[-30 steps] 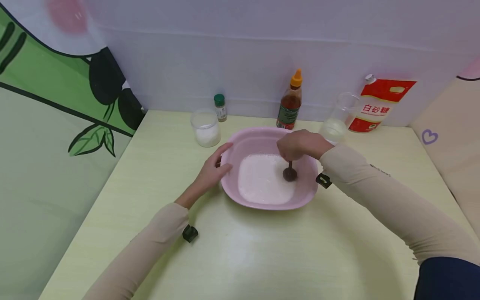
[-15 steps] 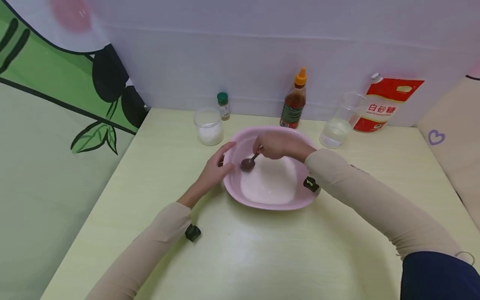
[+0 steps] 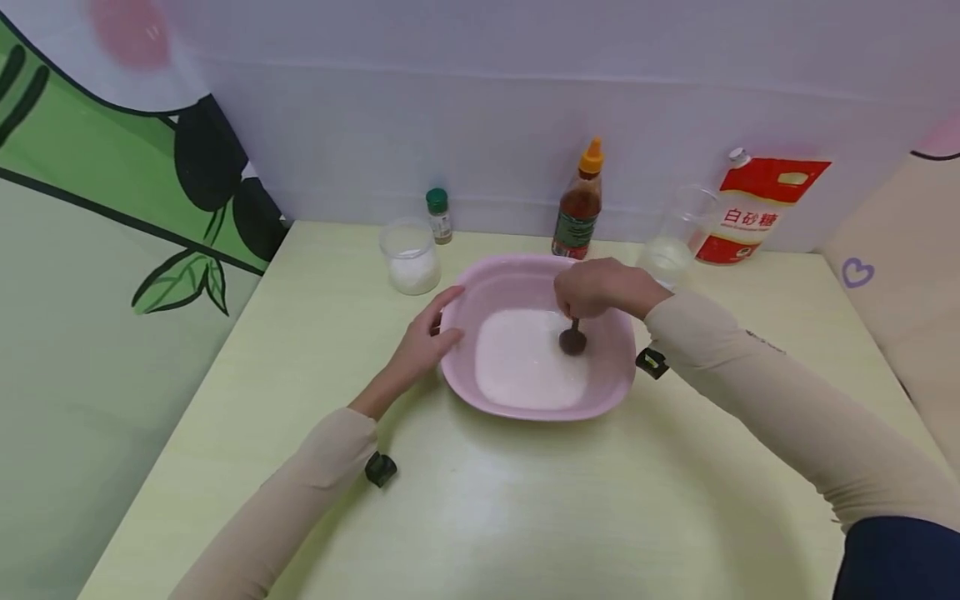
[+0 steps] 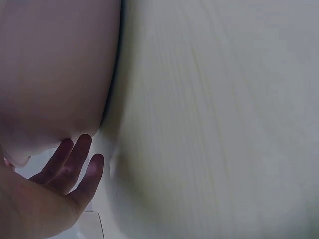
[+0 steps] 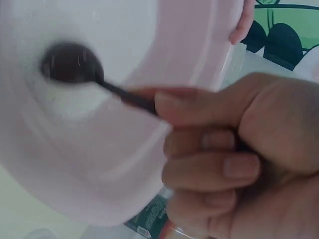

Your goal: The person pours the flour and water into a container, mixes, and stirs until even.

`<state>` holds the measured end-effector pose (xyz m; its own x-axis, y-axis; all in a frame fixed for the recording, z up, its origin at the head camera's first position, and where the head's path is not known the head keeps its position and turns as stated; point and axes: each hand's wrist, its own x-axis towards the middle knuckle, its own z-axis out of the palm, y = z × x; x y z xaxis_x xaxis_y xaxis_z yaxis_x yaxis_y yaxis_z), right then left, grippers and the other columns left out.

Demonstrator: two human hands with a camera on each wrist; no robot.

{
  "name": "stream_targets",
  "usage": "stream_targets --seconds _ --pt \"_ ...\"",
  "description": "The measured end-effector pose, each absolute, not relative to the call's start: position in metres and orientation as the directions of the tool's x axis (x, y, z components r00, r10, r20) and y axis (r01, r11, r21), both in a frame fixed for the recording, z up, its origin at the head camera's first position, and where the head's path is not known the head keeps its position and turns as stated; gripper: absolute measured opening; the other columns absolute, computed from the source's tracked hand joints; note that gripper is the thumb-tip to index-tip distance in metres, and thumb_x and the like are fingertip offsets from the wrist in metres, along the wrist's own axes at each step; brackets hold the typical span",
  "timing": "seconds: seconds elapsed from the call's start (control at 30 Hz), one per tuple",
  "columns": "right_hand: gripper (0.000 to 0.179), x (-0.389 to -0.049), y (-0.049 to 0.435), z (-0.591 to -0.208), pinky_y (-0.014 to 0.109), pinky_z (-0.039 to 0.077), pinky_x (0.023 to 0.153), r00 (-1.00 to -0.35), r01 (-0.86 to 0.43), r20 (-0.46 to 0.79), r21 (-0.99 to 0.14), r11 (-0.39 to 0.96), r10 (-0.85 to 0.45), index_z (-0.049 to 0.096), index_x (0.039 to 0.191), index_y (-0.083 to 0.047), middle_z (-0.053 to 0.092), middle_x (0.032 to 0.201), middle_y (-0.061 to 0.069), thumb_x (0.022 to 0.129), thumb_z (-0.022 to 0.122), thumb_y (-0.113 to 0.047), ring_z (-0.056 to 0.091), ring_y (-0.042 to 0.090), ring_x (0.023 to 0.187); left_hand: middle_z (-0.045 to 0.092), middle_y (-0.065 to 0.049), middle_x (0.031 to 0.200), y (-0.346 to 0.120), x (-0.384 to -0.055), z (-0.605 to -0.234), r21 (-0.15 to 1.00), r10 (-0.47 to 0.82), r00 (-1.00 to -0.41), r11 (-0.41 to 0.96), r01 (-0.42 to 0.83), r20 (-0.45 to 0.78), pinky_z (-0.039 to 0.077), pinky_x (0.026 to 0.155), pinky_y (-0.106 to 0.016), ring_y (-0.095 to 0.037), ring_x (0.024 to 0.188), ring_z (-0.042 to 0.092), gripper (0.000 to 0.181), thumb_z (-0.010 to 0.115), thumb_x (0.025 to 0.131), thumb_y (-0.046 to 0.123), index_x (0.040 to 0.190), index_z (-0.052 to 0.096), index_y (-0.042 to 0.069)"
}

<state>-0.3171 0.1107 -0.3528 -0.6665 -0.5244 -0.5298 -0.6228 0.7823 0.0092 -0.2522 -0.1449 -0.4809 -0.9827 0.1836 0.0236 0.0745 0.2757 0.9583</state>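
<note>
A pink basin (image 3: 480, 400) stands on the table with a white liquid (image 3: 525, 367) in it. My left hand (image 3: 420, 342) holds the basin's left rim; thumb and index finger reach over the edge, while other fingers touch the outer wall in the left wrist view. In my right hand (image 3: 596, 287), the fingers curl round the handle of a dark spoon (image 3: 573, 342). Its bowl is at the liquid on the basin's right side; how deep it dips I cannot tell. The right wrist view shows the spoon's dark bowl (image 5: 70, 63) blurred.
Behind the basin's left stand a glass of white powder (image 3: 412, 271) and a green-capped jar (image 3: 439, 218). An orange-capped sauce bottle (image 3: 576, 215) is behind it. Further right are a clear cup with liquid (image 3: 666, 257) and a red-and-white sugar pouch (image 3: 750, 218), against the back wall.
The spoon swept with my right hand to the basin's left side half a second ago and is now back at the right. My left hand has stayed on the rim.
</note>
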Motion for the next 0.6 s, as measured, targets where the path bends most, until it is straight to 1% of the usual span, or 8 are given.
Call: stream_targets --seconds 0.1,0.13,0.2,0.27,0.33,0.4,0.5,0.6 --pt "0.02 -0.315 0.104 -0.359 0.024 0.044 0.068 -0.515 -0.698 -0.552 -0.172 0.695 -0.655 0.077 0.09 -0.006 0.071 0.085 0.004 0.093 0.058 -0.003 0.052 0.013 0.076 0.039 -0.018 0.157 -0.145 -0.252 -0.481 0.959 0.183 -0.983 0.275 0.073 0.023 0.059 0.091 -0.043 -0.039 0.125 0.056 0.068 0.056 0.092 0.006 0.156 0.035 0.022" --pt "0.02 -0.314 0.101 -0.362 0.024 0.046 0.071 -0.479 -0.704 -0.544 -0.231 0.672 -0.689 0.078 0.092 -0.006 0.073 0.091 0.006 0.093 0.058 -0.002 0.054 0.012 0.079 0.039 -0.018 0.157 -0.145 -0.252 -0.482 0.959 0.183 -0.983 0.274 0.074 0.023 0.059 0.091 -0.043 -0.04 0.125 0.056 0.068 0.056 0.092 0.006 0.156 0.035 0.022" --pt "0.021 -0.313 0.094 -0.368 0.023 0.045 0.075 -0.436 -0.709 -0.517 -0.307 0.635 -0.737 0.078 0.096 -0.005 0.075 0.097 0.01 0.095 0.057 -0.002 0.054 0.012 0.082 0.041 -0.02 0.155 -0.145 -0.252 -0.483 0.959 0.186 -0.982 0.272 0.077 0.026 0.06 0.09 -0.043 -0.04 0.124 0.056 0.069 0.056 0.093 0.005 0.156 0.035 0.022" --pt "0.022 -0.313 0.089 -0.373 0.021 0.045 0.073 -0.433 -0.707 -0.482 -0.343 0.619 -0.762 0.078 0.098 -0.003 0.075 0.099 0.012 0.095 0.056 -0.001 0.054 0.012 0.08 0.042 -0.021 0.154 -0.144 -0.252 -0.484 0.958 0.191 -0.981 0.274 0.083 0.03 0.06 0.09 -0.043 -0.041 0.124 0.056 0.068 0.056 0.093 0.005 0.156 0.035 0.022" --pt "0.024 -0.315 0.085 -0.375 0.02 0.043 0.069 -0.485 -0.695 -0.454 -0.32 0.644 -0.748 0.078 0.1 -0.003 0.075 0.101 0.013 0.095 0.054 -0.002 0.053 0.012 0.078 0.042 -0.022 0.153 -0.143 -0.252 -0.484 0.957 0.195 -0.98 0.275 0.088 0.034 0.059 0.09 -0.043 -0.04 0.123 0.057 0.068 0.056 0.092 0.006 0.156 0.035 0.021" --pt "0.024 -0.318 0.085 -0.374 0.021 0.042 0.066 -0.576 -0.668 -0.424 -0.249 0.701 -0.699 0.077 0.102 -0.006 0.074 0.101 0.01 0.096 0.054 -0.005 0.054 0.014 0.078 0.044 -0.023 0.151 -0.143 -0.252 -0.483 0.956 0.197 -0.98 0.279 0.091 0.035 0.059 0.09 -0.042 -0.04 0.123 0.057 0.068 0.056 0.092 0.006 0.155 0.036 0.022" --pt "0.018 -0.323 0.09 -0.37 0.027 0.041 0.063 -0.728 -0.581 -0.38 -0.099 0.808 -0.57 0.074 0.098 -0.01 0.069 0.094 0.007 0.096 0.057 -0.013 0.054 0.019 0.081 0.045 -0.023 0.15 -0.142 -0.251 -0.482 0.955 0.193 -0.981 0.285 0.087 0.032 0.059 0.09 -0.041 -0.039 0.122 0.057 0.068 0.056 0.092 0.007 0.155 0.036 0.023" --pt "0.01 -0.328 0.099 -0.367 0.032 0.041 0.061 -0.817 -0.492 -0.355 0.017 0.871 -0.455 0.068 0.092 -0.012 0.062 0.088 0.006 0.093 0.06 -0.018 0.055 0.024 0.082 0.046 -0.022 0.15 -0.141 -0.252 -0.481 0.955 0.192 -0.981 0.286 0.081 0.026 0.06 0.089 -0.041 -0.039 0.123 0.057 0.068 0.056 0.092 0.008 0.155 0.036 0.023"
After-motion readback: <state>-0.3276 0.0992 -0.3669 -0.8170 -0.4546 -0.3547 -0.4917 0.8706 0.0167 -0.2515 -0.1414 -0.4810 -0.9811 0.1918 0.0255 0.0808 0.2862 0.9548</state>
